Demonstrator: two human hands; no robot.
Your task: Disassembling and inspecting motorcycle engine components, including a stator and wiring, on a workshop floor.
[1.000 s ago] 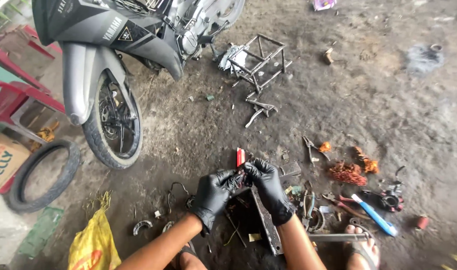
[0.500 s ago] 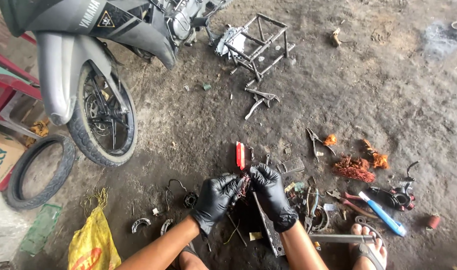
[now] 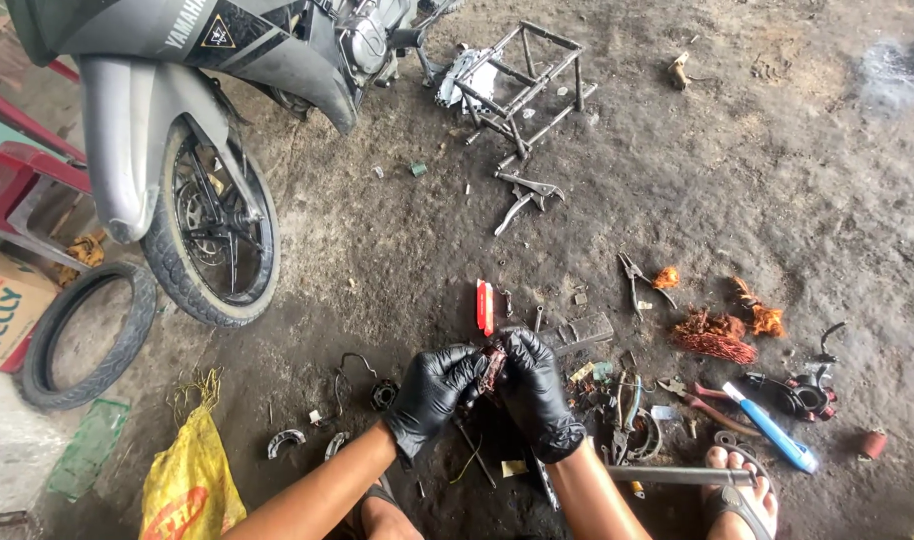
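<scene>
Nearest: left hand (image 3: 432,395) and right hand (image 3: 534,392), both black-gloved, closed together around a small reddish-brown part (image 3: 493,366), held between the fingertips just above the dirt floor (image 3: 397,260). To the right, blue-handled tool (image 3: 772,426), pliers (image 3: 699,402), copper wire bundle (image 3: 715,345). Just beyond the hands, red tool (image 3: 485,306) flat on the ground. Left, yellow bag (image 3: 189,482), loose tyre (image 3: 85,335). Farthest: motorbike (image 3: 192,120), metal frame (image 3: 527,80).
</scene>
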